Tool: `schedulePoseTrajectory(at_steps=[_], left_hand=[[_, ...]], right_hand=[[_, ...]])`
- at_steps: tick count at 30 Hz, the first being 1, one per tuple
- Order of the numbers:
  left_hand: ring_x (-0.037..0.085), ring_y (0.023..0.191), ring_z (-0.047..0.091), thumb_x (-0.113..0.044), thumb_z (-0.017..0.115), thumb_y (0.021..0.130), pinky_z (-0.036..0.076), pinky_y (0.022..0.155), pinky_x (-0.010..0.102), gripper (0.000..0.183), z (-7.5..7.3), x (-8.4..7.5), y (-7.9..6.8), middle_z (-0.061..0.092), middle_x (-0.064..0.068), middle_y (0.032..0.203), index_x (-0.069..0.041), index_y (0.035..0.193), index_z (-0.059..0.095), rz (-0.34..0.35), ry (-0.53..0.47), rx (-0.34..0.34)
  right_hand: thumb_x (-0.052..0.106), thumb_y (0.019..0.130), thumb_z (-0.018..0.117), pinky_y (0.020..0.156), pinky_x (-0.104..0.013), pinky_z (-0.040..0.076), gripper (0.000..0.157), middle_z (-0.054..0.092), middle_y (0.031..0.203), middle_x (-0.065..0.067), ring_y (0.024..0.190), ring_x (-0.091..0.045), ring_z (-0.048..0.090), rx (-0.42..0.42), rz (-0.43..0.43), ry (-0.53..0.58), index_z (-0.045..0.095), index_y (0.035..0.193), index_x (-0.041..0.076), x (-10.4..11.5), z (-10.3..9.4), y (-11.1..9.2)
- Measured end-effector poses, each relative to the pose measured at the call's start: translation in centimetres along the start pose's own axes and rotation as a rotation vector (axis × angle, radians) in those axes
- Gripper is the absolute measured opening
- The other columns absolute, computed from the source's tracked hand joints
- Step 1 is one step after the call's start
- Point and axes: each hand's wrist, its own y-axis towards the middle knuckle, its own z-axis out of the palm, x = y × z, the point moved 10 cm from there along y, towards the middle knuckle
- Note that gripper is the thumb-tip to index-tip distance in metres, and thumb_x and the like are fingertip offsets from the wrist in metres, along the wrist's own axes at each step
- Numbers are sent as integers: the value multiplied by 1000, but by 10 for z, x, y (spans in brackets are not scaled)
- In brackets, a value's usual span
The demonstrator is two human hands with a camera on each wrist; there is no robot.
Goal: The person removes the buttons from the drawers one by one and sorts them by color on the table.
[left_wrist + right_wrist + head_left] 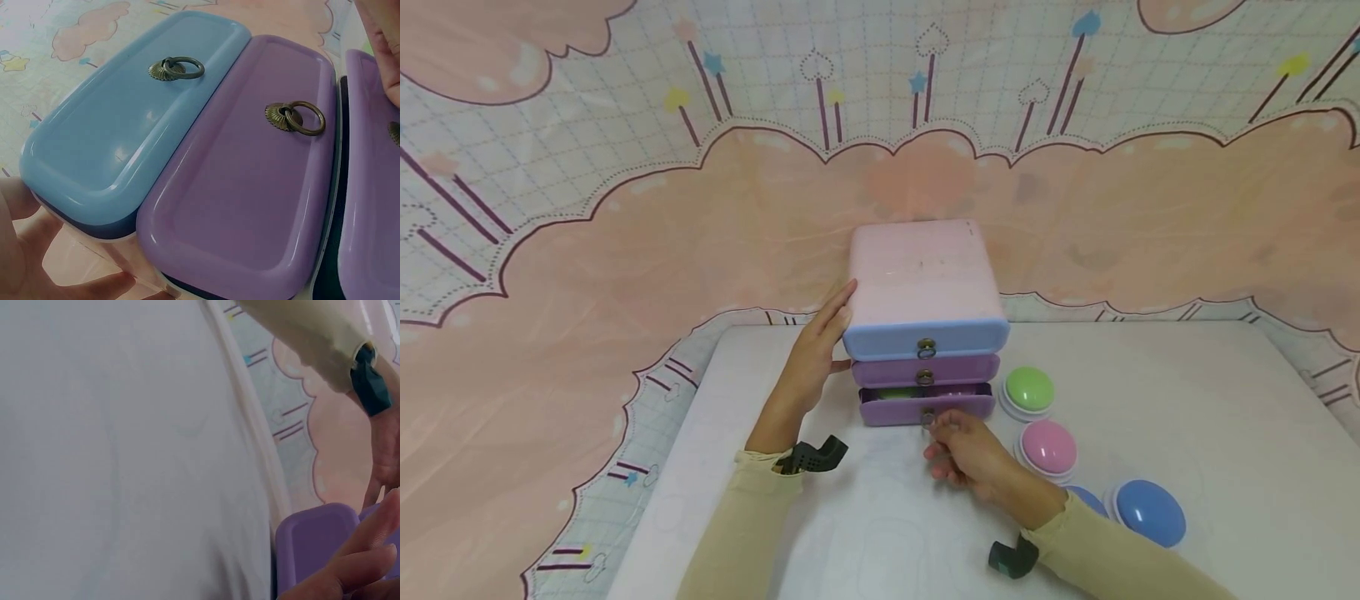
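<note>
A small chest of drawers [921, 271] with a pink top stands at the back of the table, one blue drawer [880, 342] above two purple ones. My left hand [812, 354] rests along the chest's left side with fingers spread, also seen at the lower left of the left wrist view. The bottom purple drawer [887, 412] is pulled partly out, with green and pink things showing inside. At its front, my right hand [973, 458] pinches the metal ring pull [928, 416] between thumb and forefinger. In the left wrist view, the middle drawer [231, 175] and the blue one are closed.
To the right of the chest, round domed objects on white bases stand on the white table [865, 533]: a green one [1030, 388], a pink one [1049, 446] and a blue one [1150, 512]. Another blue one [1086, 500] is partly behind my right sleeve. A patterned cloth [775, 208] hangs behind.
</note>
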Motion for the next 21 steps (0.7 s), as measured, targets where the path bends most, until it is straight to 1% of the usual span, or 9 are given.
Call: schedulePoseTrajectory(at_steps=[4,12,21], left_hand=[[27,152,30,-48,46,107,44,100,73,47,-1,2,1,21,-17,168,-46,154,40,-3,-11,1],[27,151,32,-48,45,107,45,99,72,47,-1,1,0,22,-17,168,-46,154,40,1,-7,-2],[31,151,32,-47,44,108,44,99,74,48,-1,2,1,21,-14,169,-44,155,39,5,-4,-8]], right_hand=[[13,105,46,46,-20,39,13,63,74,-2,48,-8,57,3,-6,3,50,115,5,-3,1,-5],[14,104,49,46,-20,39,13,64,73,-1,47,-7,57,17,-28,-16,51,113,6,-9,1,-16],[15,103,52,48,-22,40,18,64,75,-2,48,-8,58,22,-30,-56,52,116,3,-18,0,-26]])
